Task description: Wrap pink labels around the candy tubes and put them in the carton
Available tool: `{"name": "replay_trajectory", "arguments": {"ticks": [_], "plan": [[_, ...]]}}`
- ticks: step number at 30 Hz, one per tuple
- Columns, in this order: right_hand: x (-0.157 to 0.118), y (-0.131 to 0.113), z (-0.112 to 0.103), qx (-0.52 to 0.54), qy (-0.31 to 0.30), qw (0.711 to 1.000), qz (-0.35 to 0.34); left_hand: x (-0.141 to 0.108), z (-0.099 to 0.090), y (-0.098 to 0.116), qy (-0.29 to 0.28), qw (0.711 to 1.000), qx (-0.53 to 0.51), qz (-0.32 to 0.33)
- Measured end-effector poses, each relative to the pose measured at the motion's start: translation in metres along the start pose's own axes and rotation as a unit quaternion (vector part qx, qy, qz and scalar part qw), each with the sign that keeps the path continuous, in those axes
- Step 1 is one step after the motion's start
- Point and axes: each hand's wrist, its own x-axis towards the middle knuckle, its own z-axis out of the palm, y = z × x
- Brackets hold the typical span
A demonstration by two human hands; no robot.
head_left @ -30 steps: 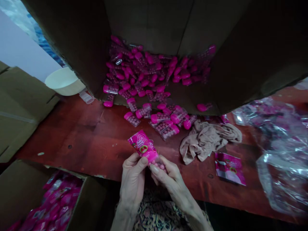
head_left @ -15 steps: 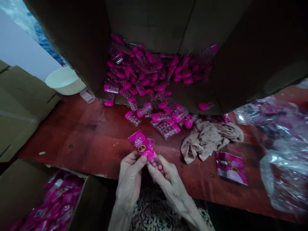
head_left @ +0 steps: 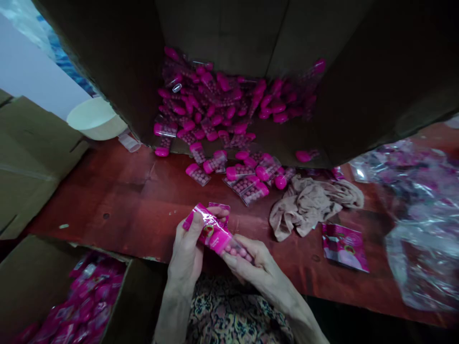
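My left hand (head_left: pixel 189 243) grips a pink printed sleeve (head_left: pixel 210 230), its thumb across the upper end. My right hand (head_left: pixel 247 263) holds a clear bottle of pink candy balls (head_left: pixel 237 249) by its lower part. The sleeve covers the bottle's upper part, while the balls show below its edge. Behind the left fingers, another piece of pink printed film (head_left: pixel 223 208) sticks out, partly hidden. Several filled bottles with pink caps (head_left: pixel 251 187) lie on the red table beyond my hands.
A large carton (head_left: pixel 222 43) on its side holds many pink-capped bottles. A beige cloth (head_left: pixel 304 205) and a pink printed packet (head_left: pixel 344 248) lie at right, near clear plastic bags (head_left: pixel 423 258). At lower left, an open box (head_left: pixel 143 291) contains pink wrapped pieces. A white bowl (head_left: pixel 96 122) stands behind.
The sleeve has come further down over the bottle, and both have tipped towards horizontal. My left hand has shifted up along the sleeve, its thumb now on the upper end.
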Motion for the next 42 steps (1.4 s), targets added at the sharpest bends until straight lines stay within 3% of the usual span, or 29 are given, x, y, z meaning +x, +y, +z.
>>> {"name": "replay_trajectory", "arguments": {"ticks": [4, 8, 13, 17, 20, 26, 32, 38, 42], "plan": [[-0.002, -0.004, -0.001, -0.012, -0.042, 0.999, -0.008, 0.006, 0.006, 0.005, -0.076, 0.995, 0.067, -0.022], [-0.003, -0.007, 0.002, -0.021, -0.042, 0.999, -0.005, 0.006, 0.01, 0.001, -0.076, 0.99, 0.112, -0.047], [-0.009, -0.008, 0.006, -0.039, -0.044, 0.998, 0.001, 0.0, 0.013, -0.001, -0.176, 0.976, 0.094, -0.092], [-0.016, -0.007, 0.009, -0.032, -0.023, 0.999, 0.011, -0.006, 0.013, 0.002, -0.19, 0.973, 0.09, -0.095], [-0.014, -0.006, 0.011, -0.007, -0.04, 0.999, 0.009, -0.009, 0.011, 0.004, -0.19, 0.972, 0.093, -0.097], [-0.004, -0.008, 0.009, -0.018, -0.064, 0.998, -0.003, -0.004, 0.011, 0.006, -0.111, 0.989, 0.078, -0.051], [-0.011, -0.007, -0.006, -0.045, -0.034, 0.998, 0.031, 0.002, 0.009, 0.006, -0.079, 0.994, 0.034, -0.074], [-0.014, -0.003, -0.018, -0.07, 0.022, 0.997, 0.012, 0.007, -0.003, 0.014, 0.068, 0.997, 0.007, 0.039], [-0.01, 0.002, -0.018, -0.065, 0.056, 0.996, -0.024, 0.012, -0.004, 0.017, 0.095, 0.995, -0.04, -0.003]]}}
